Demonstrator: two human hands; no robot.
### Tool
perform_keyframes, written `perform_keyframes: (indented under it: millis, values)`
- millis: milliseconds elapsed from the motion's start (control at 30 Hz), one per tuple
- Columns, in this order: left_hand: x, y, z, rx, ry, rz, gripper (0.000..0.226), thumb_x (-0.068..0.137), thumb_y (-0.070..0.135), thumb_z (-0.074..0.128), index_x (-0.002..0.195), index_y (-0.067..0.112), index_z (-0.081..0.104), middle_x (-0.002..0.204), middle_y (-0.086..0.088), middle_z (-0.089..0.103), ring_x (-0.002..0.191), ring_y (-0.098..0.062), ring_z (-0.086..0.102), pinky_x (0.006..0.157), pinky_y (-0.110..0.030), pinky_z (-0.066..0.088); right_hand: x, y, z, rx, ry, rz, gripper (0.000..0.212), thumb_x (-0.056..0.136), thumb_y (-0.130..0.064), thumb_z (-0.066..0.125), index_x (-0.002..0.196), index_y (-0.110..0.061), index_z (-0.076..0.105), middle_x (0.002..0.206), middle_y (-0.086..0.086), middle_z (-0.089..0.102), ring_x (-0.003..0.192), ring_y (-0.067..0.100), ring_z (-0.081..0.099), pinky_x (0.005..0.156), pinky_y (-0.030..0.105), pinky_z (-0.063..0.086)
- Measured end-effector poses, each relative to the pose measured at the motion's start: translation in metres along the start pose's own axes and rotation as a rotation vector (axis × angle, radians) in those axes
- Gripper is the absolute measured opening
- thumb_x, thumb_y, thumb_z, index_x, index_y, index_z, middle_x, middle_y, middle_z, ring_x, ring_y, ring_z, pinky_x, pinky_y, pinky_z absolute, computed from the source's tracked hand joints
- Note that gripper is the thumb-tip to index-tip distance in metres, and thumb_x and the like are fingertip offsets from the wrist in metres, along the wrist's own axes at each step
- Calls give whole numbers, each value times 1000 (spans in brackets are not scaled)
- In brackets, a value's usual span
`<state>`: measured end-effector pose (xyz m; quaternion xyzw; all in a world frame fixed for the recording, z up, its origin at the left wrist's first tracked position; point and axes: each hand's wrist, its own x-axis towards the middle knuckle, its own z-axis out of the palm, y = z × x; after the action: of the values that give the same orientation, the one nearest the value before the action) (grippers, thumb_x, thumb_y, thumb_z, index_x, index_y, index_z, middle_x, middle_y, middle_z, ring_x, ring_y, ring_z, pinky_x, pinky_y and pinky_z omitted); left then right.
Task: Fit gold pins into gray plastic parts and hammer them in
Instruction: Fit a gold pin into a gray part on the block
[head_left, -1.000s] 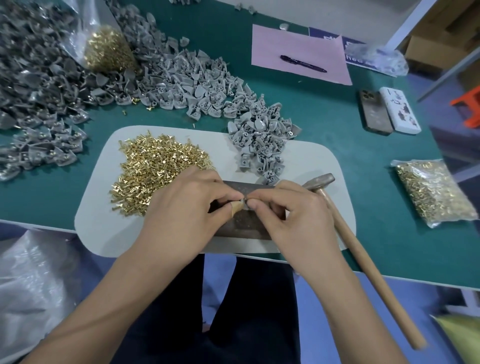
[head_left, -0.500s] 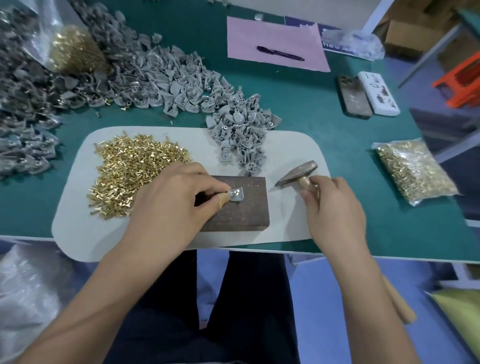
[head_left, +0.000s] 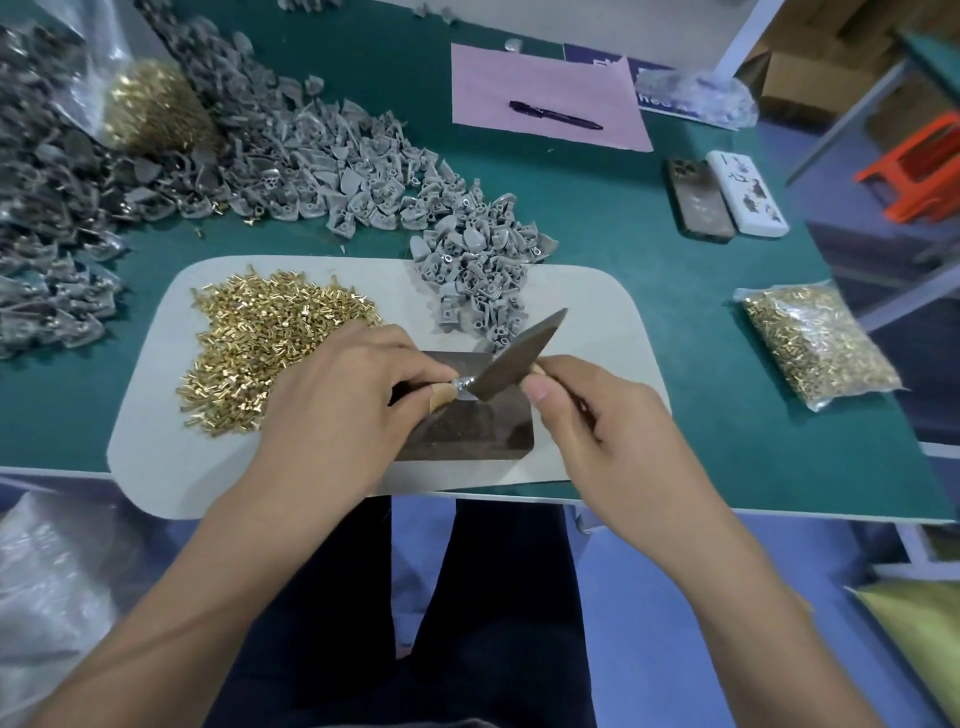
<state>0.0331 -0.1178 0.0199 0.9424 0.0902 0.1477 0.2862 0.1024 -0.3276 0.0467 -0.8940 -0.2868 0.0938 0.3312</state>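
Hammer (head_left: 511, 358) in my right hand (head_left: 618, 441), fingers curled round the handle just under the head, and the dark head comes down slantwise onto the gray plastic part (head_left: 464, 388) on the brown block (head_left: 467, 426). My left hand (head_left: 337, 410) pinches that part between thumb and fingertips, holding it on the block's top face; I cannot make out the pin in it. The block sits on a pale mat (head_left: 156, 441) at the near edge of the green table (head_left: 727, 364). On the mat to my left I see a loose heap of gold pins (head_left: 260, 348), partly under my left hand, and just beyond the block a small pile of gray parts (head_left: 475, 275). Far more gray parts spread across the table's far left. At my right lies a clear bag of pins (head_left: 815, 343); farther back, two phones (head_left: 727, 197) side by side and a pen (head_left: 556, 115) on a pink sheet (head_left: 545, 73)
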Motion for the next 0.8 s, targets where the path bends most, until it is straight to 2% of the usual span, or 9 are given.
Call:
perform_keyframes:
  millis: [100,167,233,300,433,567,633,700,800]
  values:
    - [-3,3,0,55,35,49,13,84,44,72,93,38,78,82,18,62,87,-11,52,56,-27,34,2,-4,-6,-3,174,-65,30,104,-52,38,94,-33,59,69,-9,54,61,16,47,54,28,37]
    - [-5,4,0,75,47,61,11,85,41,72,93,36,78,81,16,61,85,-13,51,54,-26,31,2,-10,-2,18,230,-105,27,105,-50,37,89,-33,52,66,-7,51,59,18,45,52,25,34]
    - [-5,4,0,98,44,67,11,84,38,75,93,36,78,81,17,62,85,-13,51,53,-25,29,2,-14,7,-80,166,-83,24,104,-52,34,90,-38,47,59,-10,46,57,18,41,53,30,36]
    - [-4,3,-1,118,41,67,12,82,36,77,94,36,78,81,17,61,86,-14,52,52,-24,27,1,-13,12,-190,103,-35,30,102,-58,31,97,-37,51,55,-9,43,57,21,43,54,38,39]
    - [-4,2,0,113,37,66,11,82,36,79,92,37,78,80,18,60,85,-14,54,51,-20,26,-2,-13,11,-145,252,-64,19,104,-54,34,90,-43,40,56,-13,43,52,14,37,49,28,33]
    - [-3,1,0,106,46,86,15,83,45,69,91,36,77,79,18,60,84,-13,52,53,-15,24,-3,-13,12,-257,133,-53,26,104,-58,31,96,-39,47,53,-11,39,57,24,42,52,37,37]
    - [-2,1,0,99,53,90,15,82,46,70,90,36,78,78,18,60,83,-12,52,52,-17,27,0,-13,7,-247,219,-40,31,103,-58,32,100,-36,53,53,-8,40,55,23,42,52,38,39]
    - [-2,0,0,102,58,83,12,82,44,75,90,36,78,78,19,59,82,-12,52,51,-21,30,-1,-17,6,-101,332,-35,32,104,-53,34,97,-29,55,56,-5,42,53,20,41,52,39,39]
    - [-1,0,0,119,55,92,11,82,42,76,91,37,78,77,19,58,83,-13,51,53,-26,35,-3,-21,13,-226,165,-40,27,102,-56,32,100,-36,50,56,-8,44,57,27,47,52,38,41]
